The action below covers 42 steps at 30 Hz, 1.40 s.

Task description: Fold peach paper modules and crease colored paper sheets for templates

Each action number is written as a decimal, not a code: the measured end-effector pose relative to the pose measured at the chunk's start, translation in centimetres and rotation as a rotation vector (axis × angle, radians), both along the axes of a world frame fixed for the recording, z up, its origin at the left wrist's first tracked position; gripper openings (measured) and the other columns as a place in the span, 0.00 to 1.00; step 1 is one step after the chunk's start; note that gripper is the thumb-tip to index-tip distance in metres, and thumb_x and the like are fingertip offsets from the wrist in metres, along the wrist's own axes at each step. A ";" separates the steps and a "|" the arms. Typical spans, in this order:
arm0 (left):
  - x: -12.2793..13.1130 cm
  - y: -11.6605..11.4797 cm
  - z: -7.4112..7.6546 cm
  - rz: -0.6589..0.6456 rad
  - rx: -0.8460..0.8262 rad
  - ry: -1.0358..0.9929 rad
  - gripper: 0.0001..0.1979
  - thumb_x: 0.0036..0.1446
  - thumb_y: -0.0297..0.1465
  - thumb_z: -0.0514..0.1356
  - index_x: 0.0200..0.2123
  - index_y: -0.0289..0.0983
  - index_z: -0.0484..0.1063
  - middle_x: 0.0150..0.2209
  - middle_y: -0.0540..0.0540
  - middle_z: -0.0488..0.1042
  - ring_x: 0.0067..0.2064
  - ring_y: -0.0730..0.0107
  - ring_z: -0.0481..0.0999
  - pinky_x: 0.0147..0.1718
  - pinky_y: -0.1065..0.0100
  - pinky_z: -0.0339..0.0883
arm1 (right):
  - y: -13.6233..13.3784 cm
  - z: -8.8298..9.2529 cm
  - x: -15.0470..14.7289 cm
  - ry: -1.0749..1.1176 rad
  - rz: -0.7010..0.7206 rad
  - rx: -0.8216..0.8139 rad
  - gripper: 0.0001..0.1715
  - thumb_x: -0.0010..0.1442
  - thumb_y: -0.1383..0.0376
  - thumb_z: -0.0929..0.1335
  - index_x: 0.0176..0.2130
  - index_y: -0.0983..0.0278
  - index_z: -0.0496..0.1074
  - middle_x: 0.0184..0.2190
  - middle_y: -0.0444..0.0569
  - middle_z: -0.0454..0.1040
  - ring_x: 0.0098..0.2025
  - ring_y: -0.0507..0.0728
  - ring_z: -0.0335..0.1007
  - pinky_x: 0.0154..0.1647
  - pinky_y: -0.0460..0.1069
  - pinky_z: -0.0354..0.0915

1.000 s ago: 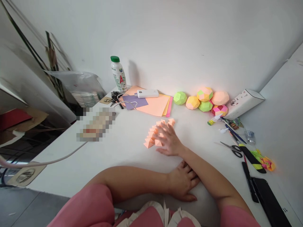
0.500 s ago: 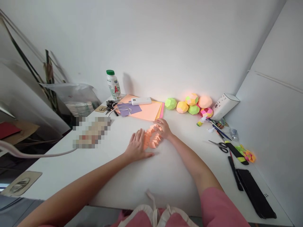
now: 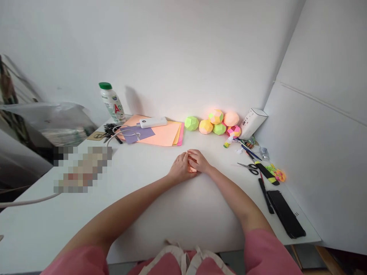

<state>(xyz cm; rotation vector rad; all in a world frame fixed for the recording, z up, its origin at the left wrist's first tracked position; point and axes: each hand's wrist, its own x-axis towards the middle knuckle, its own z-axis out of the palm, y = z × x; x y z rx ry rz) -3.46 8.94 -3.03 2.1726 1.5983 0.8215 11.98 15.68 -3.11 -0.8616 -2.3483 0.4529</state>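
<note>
My left hand (image 3: 179, 168) and my right hand (image 3: 198, 160) meet at the middle of the white table (image 3: 160, 214), cupped together over a pile of small folded orange paper pieces (image 3: 191, 168). Only a sliver of orange shows between the fingers. Both hands curl around the pile and press it from either side. Behind them lies a stack of coloured paper sheets (image 3: 160, 134) with a white power bank (image 3: 153, 122) on top.
Several paper balls (image 3: 213, 124) sit at the back wall beside a white box (image 3: 252, 122). A green-capped bottle (image 3: 111, 103) and keys (image 3: 110, 130) are at the back left. Scissors (image 3: 249, 167), pens and a black phone (image 3: 286, 214) lie along the right edge.
My left hand left the near table edge, reached forward, and both hands closed in on the spread orange pieces, gathering them into one covered pile. The camera view swung left to right.
</note>
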 end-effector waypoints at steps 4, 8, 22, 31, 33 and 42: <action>6.7 2.1 0.2 -0.121 0.030 -0.033 0.48 0.43 0.45 0.67 0.62 0.34 0.52 0.60 0.32 0.62 0.62 0.45 0.62 0.61 0.50 0.58 | 0.0 -0.1 7.1 0.045 -0.146 -0.021 0.18 0.61 0.59 0.64 0.47 0.61 0.76 0.53 0.55 0.71 0.56 0.61 0.65 0.60 0.59 0.63; 13.1 5.0 0.4 -0.241 0.071 -0.060 0.47 0.42 0.45 0.70 0.61 0.33 0.56 0.57 0.33 0.65 0.60 0.47 0.65 0.60 0.51 0.59 | 0.5 0.3 13.1 0.097 -0.311 -0.022 0.17 0.60 0.61 0.63 0.44 0.61 0.77 0.51 0.55 0.73 0.55 0.61 0.67 0.59 0.58 0.64; 21.2 10.1 0.4 -0.434 0.118 -0.151 0.33 0.54 0.40 0.65 0.59 0.33 0.61 0.56 0.34 0.66 0.55 0.52 0.70 0.53 0.50 0.66 | 1.8 1.2 18.9 0.224 -0.659 0.149 0.20 0.61 0.61 0.57 0.33 0.64 0.75 0.40 0.56 0.78 0.44 0.61 0.74 0.49 0.56 0.69; 20.5 10.5 -0.2 -0.417 0.143 -0.179 0.57 0.36 0.40 0.71 0.65 0.28 0.46 0.65 0.25 0.53 0.67 0.40 0.53 0.63 0.47 0.52 | 0.8 1.3 18.3 0.155 -0.802 0.398 0.22 0.64 0.61 0.56 0.34 0.65 0.75 0.37 0.59 0.78 0.42 0.62 0.72 0.50 0.60 0.65; 20.2 10.0 -0.2 -0.413 0.166 -0.172 0.55 0.37 0.39 0.70 0.65 0.30 0.48 0.65 0.27 0.54 0.67 0.41 0.54 0.63 0.47 0.51 | 0.5 1.5 18.1 0.125 -0.807 0.461 0.21 0.64 0.61 0.57 0.34 0.64 0.75 0.37 0.58 0.78 0.44 0.63 0.71 0.52 0.61 0.63; 11.4 6.8 0.9 -0.173 0.237 -0.072 0.24 0.56 0.35 0.54 0.56 0.36 0.62 0.60 0.34 0.63 0.64 0.53 0.60 0.64 0.48 0.49 | -0.7 1.7 17.1 -0.077 -0.821 0.596 0.14 0.61 0.63 0.61 0.28 0.61 0.72 0.31 0.54 0.71 0.42 0.63 0.63 0.47 0.62 0.56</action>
